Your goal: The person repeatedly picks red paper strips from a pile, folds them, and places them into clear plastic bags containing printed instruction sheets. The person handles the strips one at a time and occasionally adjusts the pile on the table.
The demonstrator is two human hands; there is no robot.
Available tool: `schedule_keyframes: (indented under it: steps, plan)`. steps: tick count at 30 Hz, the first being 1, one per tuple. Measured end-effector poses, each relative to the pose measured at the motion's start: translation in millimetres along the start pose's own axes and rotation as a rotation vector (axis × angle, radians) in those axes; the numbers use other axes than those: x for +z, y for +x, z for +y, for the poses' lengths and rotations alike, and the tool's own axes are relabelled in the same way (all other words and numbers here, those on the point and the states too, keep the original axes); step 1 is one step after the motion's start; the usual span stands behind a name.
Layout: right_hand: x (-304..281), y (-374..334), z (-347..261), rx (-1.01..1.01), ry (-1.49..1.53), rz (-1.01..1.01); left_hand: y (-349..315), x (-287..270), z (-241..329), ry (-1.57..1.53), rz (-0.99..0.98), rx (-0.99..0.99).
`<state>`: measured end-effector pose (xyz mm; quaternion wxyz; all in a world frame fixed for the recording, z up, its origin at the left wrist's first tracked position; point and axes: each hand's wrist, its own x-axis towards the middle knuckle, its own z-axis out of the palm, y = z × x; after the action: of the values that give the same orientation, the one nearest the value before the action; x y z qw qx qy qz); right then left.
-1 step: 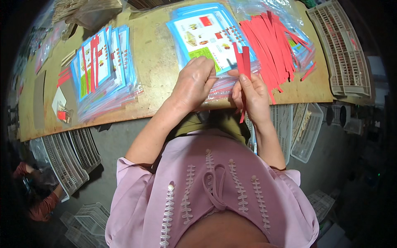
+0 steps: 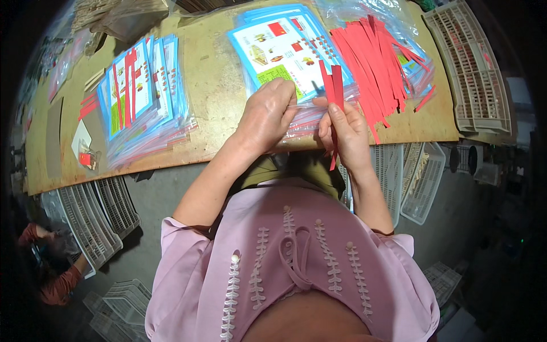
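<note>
A stack of clear plastic bags (image 2: pixel 305 122) holding blue-bordered printed cards (image 2: pixel 273 48) lies on the table before me. My left hand (image 2: pixel 268 111) is closed at the near edge of the top bag, its fingertips tucked under and partly hidden; it seems to pinch the plastic. Between the thumb and fingers of my right hand (image 2: pixel 346 126) are a few red paper strips (image 2: pixel 335 88), held upright over the bag's right near corner. A large pile of loose red strips (image 2: pixel 367 65) fans out just right of that hand.
Another stack of bagged cards (image 2: pixel 145 97), with red strips on top, lies at the left of the wooden table (image 2: pixel 208 62). A beige plastic crate (image 2: pixel 470 68) stands at the right. More crates (image 2: pixel 94 214) sit below the table edge. Another person's arm (image 2: pixel 62 282) shows at lower left.
The top bagged card has slid slightly to the left on its stack. The red strips have shifted a little; both hands stay nearly in place.
</note>
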<state>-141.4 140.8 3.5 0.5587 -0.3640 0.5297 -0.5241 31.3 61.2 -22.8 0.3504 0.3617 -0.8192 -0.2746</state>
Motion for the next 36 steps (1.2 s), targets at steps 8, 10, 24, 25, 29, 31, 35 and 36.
schedule_keyframes:
  steps: [8,10,24,25,29,31,35,36]
  plan:
    - [-1,3,10,0.02,-0.022,-0.007,5,3,-1,0.117,-0.07,-0.097]
    - [-4,5,15,0.021,0.009,0.008,8,-4,2,0.123,-0.11,-0.162]
    - [-12,8,17,0.014,0.111,-0.004,3,-21,5,0.088,-0.032,0.089]
    - [-9,5,14,-0.004,0.083,0.012,3,-23,6,0.117,-0.004,0.117]
    - [2,3,7,0.04,0.047,-0.005,4,-13,6,0.024,0.009,0.058]
    - [2,4,10,0.094,-0.016,0.011,3,-6,4,-0.033,-0.021,-0.013]
    - [-2,9,15,0.156,-0.093,0.029,4,-5,1,0.021,-0.143,-0.092]
    - [-5,11,17,0.158,-0.078,0.02,7,-9,4,0.037,-0.192,-0.136]
